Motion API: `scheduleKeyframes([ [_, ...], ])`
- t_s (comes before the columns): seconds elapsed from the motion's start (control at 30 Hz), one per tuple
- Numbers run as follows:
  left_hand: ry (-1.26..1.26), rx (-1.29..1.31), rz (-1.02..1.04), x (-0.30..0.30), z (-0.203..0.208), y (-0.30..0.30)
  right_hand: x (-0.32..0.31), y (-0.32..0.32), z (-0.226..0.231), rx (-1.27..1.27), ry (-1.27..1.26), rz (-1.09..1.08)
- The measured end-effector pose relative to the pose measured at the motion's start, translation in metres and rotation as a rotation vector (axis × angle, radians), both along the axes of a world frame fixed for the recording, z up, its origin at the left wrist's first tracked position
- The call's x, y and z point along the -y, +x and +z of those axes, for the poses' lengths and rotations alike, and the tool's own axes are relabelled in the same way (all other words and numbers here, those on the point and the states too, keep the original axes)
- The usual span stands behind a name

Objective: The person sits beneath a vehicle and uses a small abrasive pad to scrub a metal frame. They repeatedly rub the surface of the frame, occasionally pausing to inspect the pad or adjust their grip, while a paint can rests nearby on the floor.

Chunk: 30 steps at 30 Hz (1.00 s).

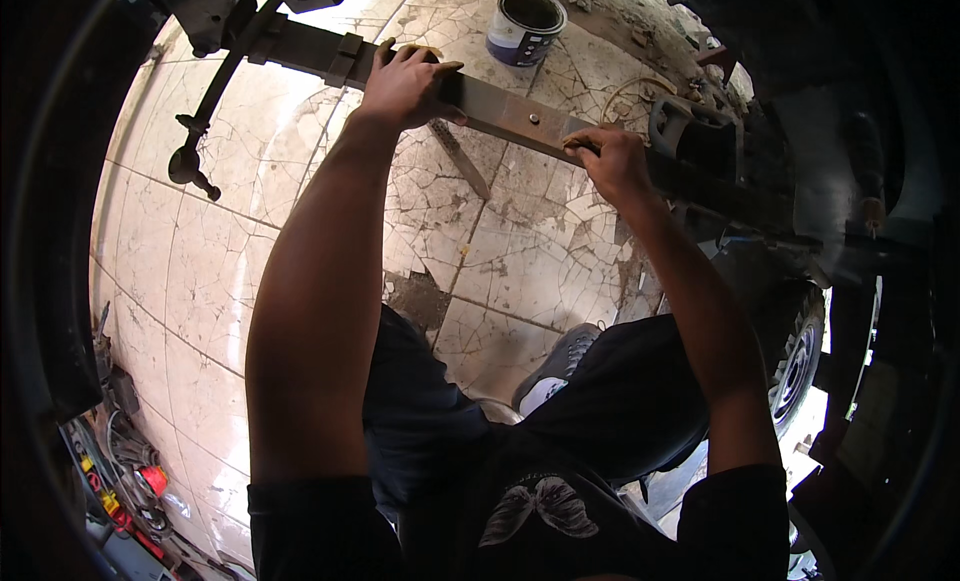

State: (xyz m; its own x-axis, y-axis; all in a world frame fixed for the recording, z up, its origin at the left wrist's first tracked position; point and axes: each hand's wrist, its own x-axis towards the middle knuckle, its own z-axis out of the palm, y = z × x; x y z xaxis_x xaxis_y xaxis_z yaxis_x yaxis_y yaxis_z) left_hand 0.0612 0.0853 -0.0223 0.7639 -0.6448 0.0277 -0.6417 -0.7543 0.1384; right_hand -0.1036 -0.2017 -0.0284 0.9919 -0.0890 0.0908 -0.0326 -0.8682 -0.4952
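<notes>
A long, dark steel leaf spring (495,109) runs across the upper part of the view, slanting down to the right. A small round bolt head shows on its top face. My left hand (405,89) lies across the spring with the fingers over its far edge and the thumb at the near side, gripping it. Farther right, my right hand (612,163) is closed at the spring's near edge, its thumb and fingers pinched together. What sits in that pinch is too small to make out. Both hands look smudged with dirt.
An open paint can (527,29) stands beyond the spring. A narrow strip (460,161) lies on the cracked tile floor (520,251). To the left hangs a rod with a ball-shaped end (186,165). Tools and cables (125,471) lie lower left; a tyre (797,356) is at the right.
</notes>
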Motion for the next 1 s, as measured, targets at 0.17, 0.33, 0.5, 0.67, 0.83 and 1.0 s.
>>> scheduleKeyframes([
  [0.17, 0.043, 0.067, 0.043, -0.003, -0.006, 0.0, -0.029, 0.028, 0.0, 0.073, 0.042, 0.088],
  [0.33, 0.018, 0.032, 0.012, 0.002, -0.005, 0.0, -0.073, 0.068, -0.008, 0.119, 0.033, 0.175],
  [0.5, 0.016, 0.035, -0.032, -0.004, -0.004, 0.003, -0.077, 0.065, 0.002, 0.063, 0.053, 0.15],
  [0.67, 0.033, -0.037, -0.003, -0.004, 0.002, 0.0, -0.023, 0.032, 0.004, 0.012, 0.004, 0.122],
  [0.83, 0.028, -0.001, 0.001, -0.002, 0.001, 0.003, -0.019, 0.027, 0.005, -0.008, -0.002, 0.074],
  [1.0, 0.009, 0.013, 0.002, -0.001, -0.003, -0.006, -0.069, 0.059, -0.009, 0.078, 0.07, 0.136],
])
